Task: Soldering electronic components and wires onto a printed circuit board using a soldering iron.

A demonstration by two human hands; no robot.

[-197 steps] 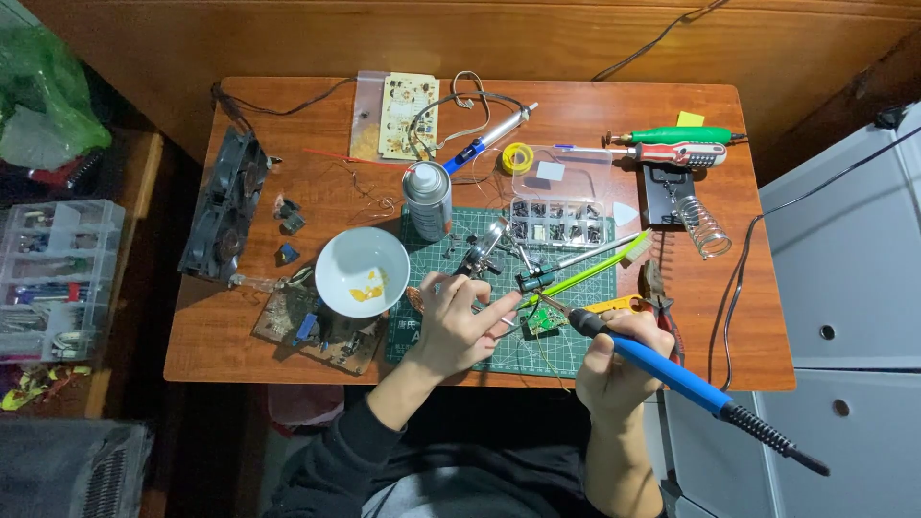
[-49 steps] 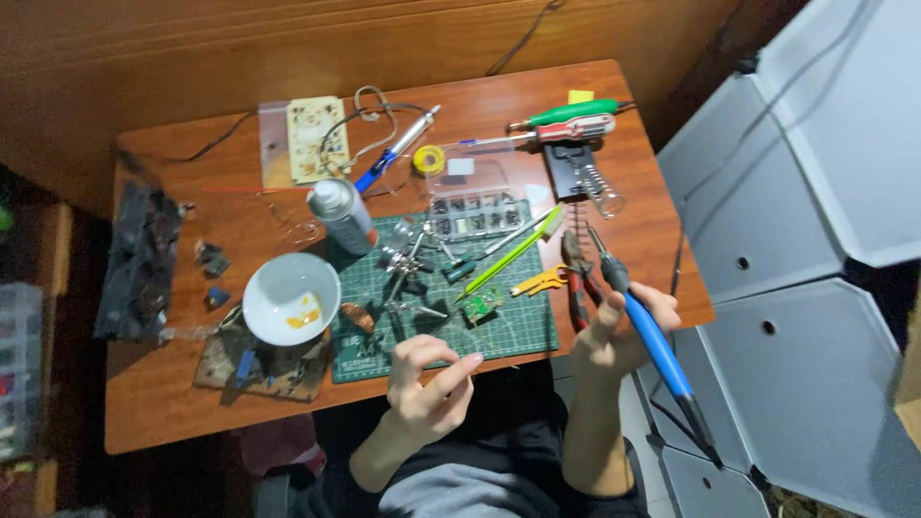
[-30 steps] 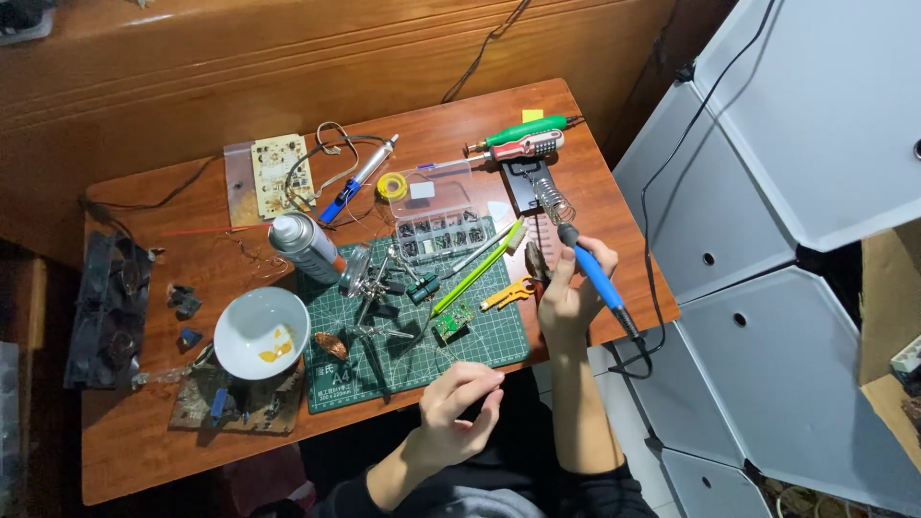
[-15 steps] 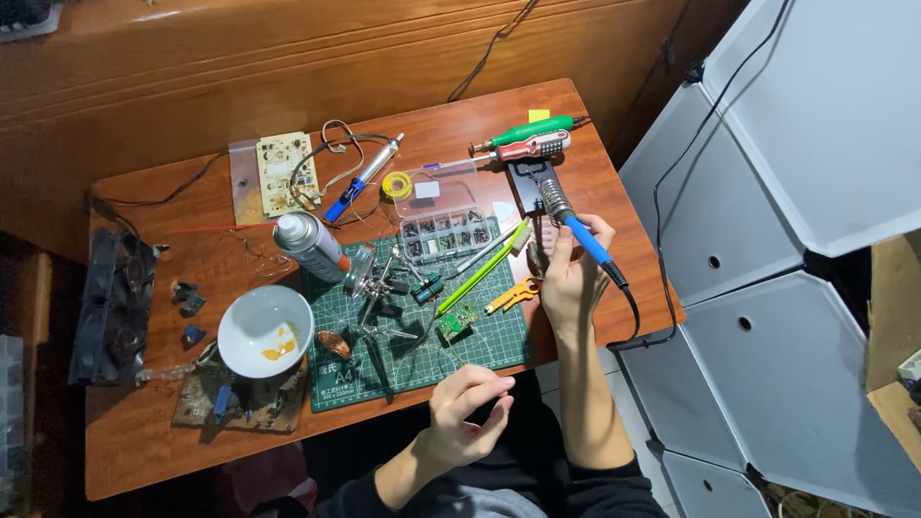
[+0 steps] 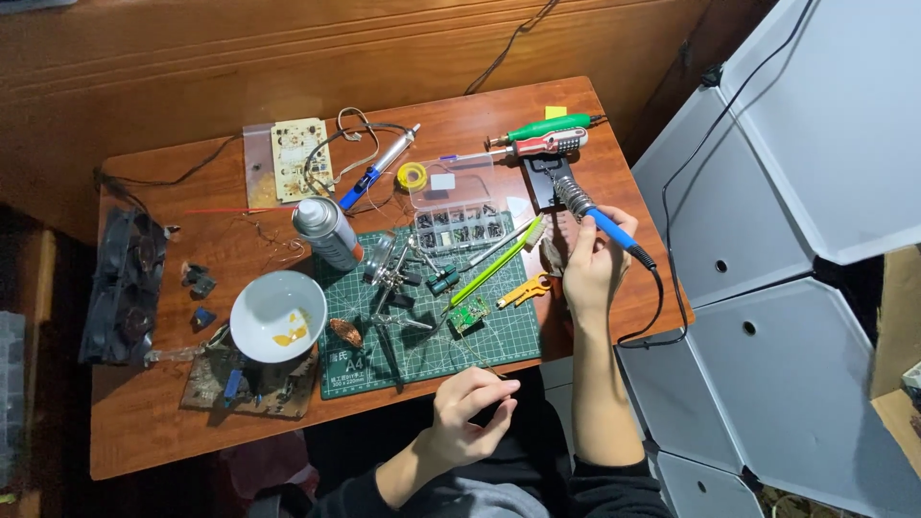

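inside coil stand [image 5: 573,199], soldering iron [image 5: 614,229] tip hidden.

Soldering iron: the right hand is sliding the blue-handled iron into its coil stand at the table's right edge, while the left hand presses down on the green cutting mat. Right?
Not quite. The head view shows the left hand off the green cutting mat, held near the body below the table's front edge. The right hand does hold the blue-handled soldering iron, its tip in the coil stand.

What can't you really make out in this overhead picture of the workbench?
Head view only:
- Soldering iron tip: hidden inside the coiled stand.
- Whatever the left hand pinches: too small to tell.
- Parts in the clear compartment box: too small to identify.
- Objects at the left edge, beyond the table: cut off and dark.
- Right hand palm: turned away.
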